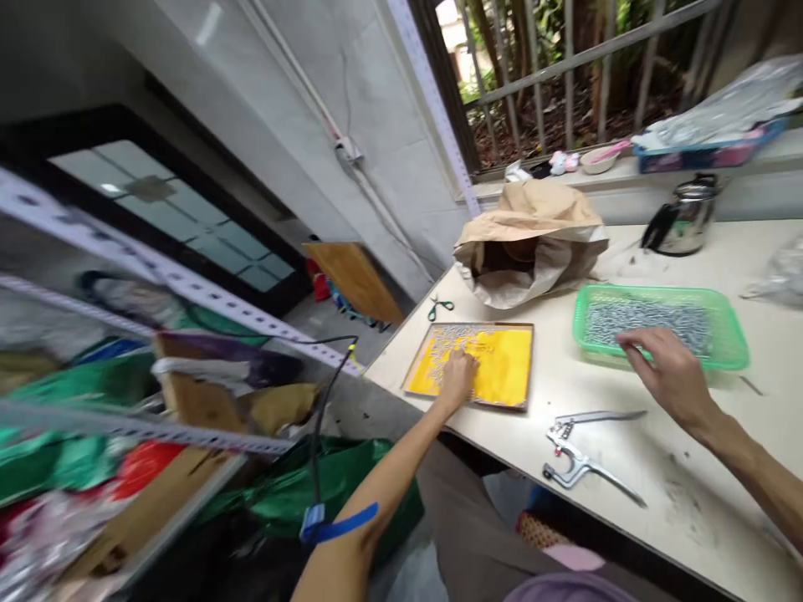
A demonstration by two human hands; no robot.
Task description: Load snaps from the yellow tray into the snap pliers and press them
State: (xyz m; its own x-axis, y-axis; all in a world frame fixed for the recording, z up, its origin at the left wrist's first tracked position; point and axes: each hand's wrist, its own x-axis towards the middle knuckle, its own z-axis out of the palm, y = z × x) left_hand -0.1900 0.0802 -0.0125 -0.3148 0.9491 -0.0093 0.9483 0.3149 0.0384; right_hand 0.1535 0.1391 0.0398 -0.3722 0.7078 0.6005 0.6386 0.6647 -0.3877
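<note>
My left hand (458, 377) is over a shallow tray with a yellow bottom (511, 368). Its fingers are bent down together among small silvery metal pieces (455, 334) scattered across the tray's left and back part; whatever they hold is hidden. My right hand (671, 376) hovers at the near rim of a green plastic basket (733, 343), thumb and fingers drawn together. Many small grey metal pieces (652, 322) fill this basket, too small to name. Between the two hands, on the near side, lie metal hand pliers (577, 460) with long spread handles.
Behind the tray stands an open brown paper bag (533, 226). Green-handled scissors (440, 308) lie near the table's left edge. A metal kettle (687, 217) is at the back right, below a sill holding a blue basket (708, 155). A black cable (319, 418) hangs left of my arm.
</note>
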